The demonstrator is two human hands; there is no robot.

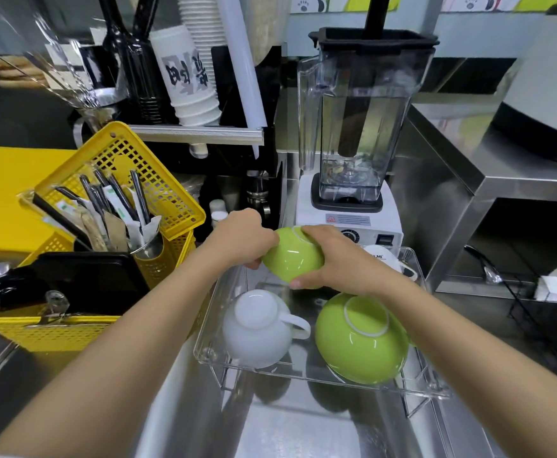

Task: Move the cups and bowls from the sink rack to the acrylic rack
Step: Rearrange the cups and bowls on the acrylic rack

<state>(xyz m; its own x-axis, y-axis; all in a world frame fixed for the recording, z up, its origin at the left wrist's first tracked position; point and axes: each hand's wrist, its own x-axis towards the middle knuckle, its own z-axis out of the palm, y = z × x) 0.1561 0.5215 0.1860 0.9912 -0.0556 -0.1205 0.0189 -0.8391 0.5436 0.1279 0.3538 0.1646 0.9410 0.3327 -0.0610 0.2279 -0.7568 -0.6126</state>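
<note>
A big blender (pixel 356 127) stands on the shiny metal surface (pixel 303 431). Left of the blender sits a yellow basket (pixel 122 226) with spoons in a metal cup (pixel 150 247). Above the basket, left of the blender, hang stacks of white paper cups (pixel 191 77).

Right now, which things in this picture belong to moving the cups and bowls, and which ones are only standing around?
Part of the job:
- small green bowl, held upside down by left hand and right hand
- large green bowl, upside down
- white cup, upside down
- acrylic rack

Standing around:
- blender
- yellow basket with cutlery
- paper cup stack
</note>
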